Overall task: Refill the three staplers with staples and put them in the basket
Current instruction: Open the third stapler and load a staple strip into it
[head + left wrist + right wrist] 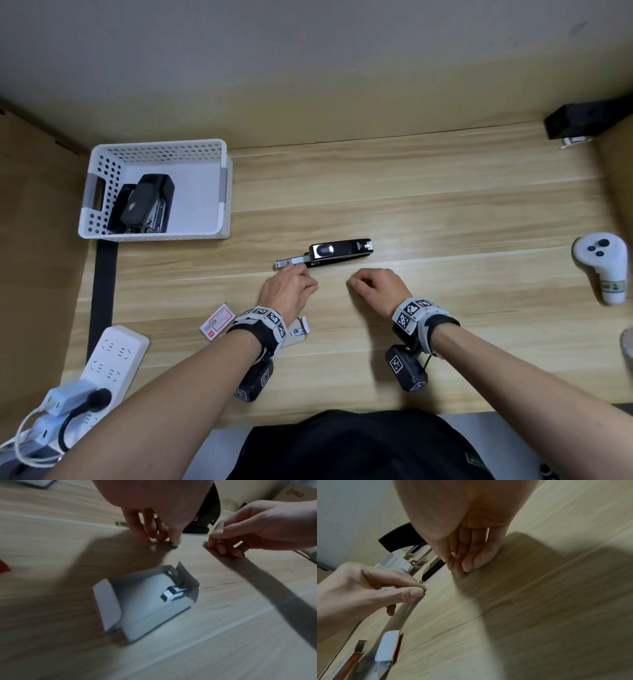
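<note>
A black stapler (342,251) lies mid-table with its metal staple tray (289,263) slid out to the left. My left hand (308,278) is just in front of that tray and pinches a short strip of staples (424,590) between thumb and forefinger. My right hand (352,282) rests on the table to the right with curled fingers (465,566) and holds nothing that I can see. The white perforated basket (157,145) at the back left holds two dark staplers (147,202). An open staple box (145,599) with staples (173,593) inside lies below my left wrist.
A second red-and-white staple box (217,321) lies left of my left wrist. A white power strip (109,363) with plugs sits at the near left. A white hand controller (603,263) is at the right, and a black object (582,120) stands in the far right corner.
</note>
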The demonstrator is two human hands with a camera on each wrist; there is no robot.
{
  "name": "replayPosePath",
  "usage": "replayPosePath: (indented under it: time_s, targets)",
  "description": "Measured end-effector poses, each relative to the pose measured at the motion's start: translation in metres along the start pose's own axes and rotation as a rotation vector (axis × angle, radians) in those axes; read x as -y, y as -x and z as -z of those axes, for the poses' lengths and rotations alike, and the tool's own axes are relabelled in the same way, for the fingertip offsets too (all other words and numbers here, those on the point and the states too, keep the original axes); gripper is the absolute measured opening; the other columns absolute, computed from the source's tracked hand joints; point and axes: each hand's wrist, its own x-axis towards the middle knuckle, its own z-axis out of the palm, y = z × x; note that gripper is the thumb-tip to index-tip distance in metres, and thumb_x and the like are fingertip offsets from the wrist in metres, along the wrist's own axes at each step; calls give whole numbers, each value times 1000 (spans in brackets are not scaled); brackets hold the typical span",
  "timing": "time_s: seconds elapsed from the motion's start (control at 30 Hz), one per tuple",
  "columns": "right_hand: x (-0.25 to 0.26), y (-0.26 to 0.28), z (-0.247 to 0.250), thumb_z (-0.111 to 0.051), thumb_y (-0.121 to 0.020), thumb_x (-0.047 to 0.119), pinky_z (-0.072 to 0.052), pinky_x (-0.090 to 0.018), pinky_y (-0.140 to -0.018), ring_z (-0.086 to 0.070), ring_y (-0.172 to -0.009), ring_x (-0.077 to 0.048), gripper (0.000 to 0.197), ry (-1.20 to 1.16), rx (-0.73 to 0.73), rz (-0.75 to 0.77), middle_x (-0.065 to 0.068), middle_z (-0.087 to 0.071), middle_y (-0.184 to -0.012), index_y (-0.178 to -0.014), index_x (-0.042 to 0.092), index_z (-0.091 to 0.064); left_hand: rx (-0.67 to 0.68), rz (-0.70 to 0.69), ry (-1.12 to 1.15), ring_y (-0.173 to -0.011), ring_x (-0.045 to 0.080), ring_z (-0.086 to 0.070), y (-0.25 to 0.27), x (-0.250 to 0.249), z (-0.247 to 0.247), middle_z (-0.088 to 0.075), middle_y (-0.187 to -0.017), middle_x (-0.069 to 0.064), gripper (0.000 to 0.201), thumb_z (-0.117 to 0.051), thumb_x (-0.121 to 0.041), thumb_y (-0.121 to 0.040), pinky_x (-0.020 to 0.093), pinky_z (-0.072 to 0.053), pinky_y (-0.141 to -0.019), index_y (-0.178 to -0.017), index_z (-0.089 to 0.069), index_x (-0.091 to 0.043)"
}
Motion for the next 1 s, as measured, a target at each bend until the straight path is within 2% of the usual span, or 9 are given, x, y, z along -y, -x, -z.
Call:
replayPosePath:
  time_s: [0.13, 0.3, 0.47, 0.57, 0.7, 0.83, 0.93, 1.0]
  targets:
    - [2, 1, 1, -54, -93, 38, -51, -34, -77, -62, -80, -16, 22, -11, 1, 0, 7, -70, -83, -91, 25, -71, -16, -52, -40, -86, 12, -51, 6, 4, -2, -54, -88, -10, 19, -61, -37, -93, 32, -49, -59, -93, -77, -26]
    - [3, 2, 2, -54, -94, 37, -51, -33, -77, -62, -80, -15, 22, -12, 0, -2, 7, -70, -84, -92, 24, -71, -10, -123, -135, -89, 13, -52, 11, 5, -3, -52, -92, -7, 18, -63, -36, -92, 30, -47, -49, -86, -73, -23]
    - [4, 5, 5, -53, -94, 38, -51, -32, -78, -63, -82, -13, 23, -2, 17, -4, 8, -71, -88, -95, 25, -72, 43, -96, -149, -92, 14, -53, 7, 0, 10, -57, -91, -9, 23, -58, -36, -94, 31, -46, -55, -86, -74, -21]
    - [10, 8, 15, -53, -95, 37, -49, -30, -75, -62, -81, -13, 22, 25, 12, 1, 9, -70, -86, -93, 25, -71, 89, -77, -141, -96, 14, -57, 5, 2, 28, -62, -95, -9, 24, -53, -34, -96, 35, -53, -68, -92, -72, -20]
    - [18, 5, 26, -53, -94, 36, -46, -29, -69, -61, -77, -14, 19, 78, -1, 18, 9, -67, -79, -84, 28, -68, 161, -41, -139, -102, 16, -58, 2, 9, 39, -63, -108, -6, 27, -57, -42, -94, 37, -54, -80, -107, -67, -20]
    - [22, -1, 23, -53, -94, 38, -45, -28, -66, -60, -74, -12, 20, 93, -12, 38, 10, -65, -77, -84, 28, -68, 201, 19, -140, -104, 18, -57, 3, 12, 34, -60, -115, -6, 39, -63, -49, -88, 37, -52, -83, -115, -62, -22]
    - [23, -5, 14, -54, -94, 37, -45, -28, -68, -60, -75, -15, 19, 89, -4, 45, 8, -66, -77, -83, 29, -67, 232, 67, -169, -111, 20, -56, 6, 9, 27, -57, -121, -5, 43, -65, -55, -82, 35, -49, -81, -111, -61, -22]
    - [23, -6, 8, -55, -94, 37, -43, -28, -68, -59, -76, -15, 19, 93, 13, 47, 7, -66, -78, -84, 28, -68, 246, 105, -207, -111, 20, -55, 8, 7, 23, -57, -119, -5, 42, -64, -56, -81, 34, -45, -78, -107, -60, -23]
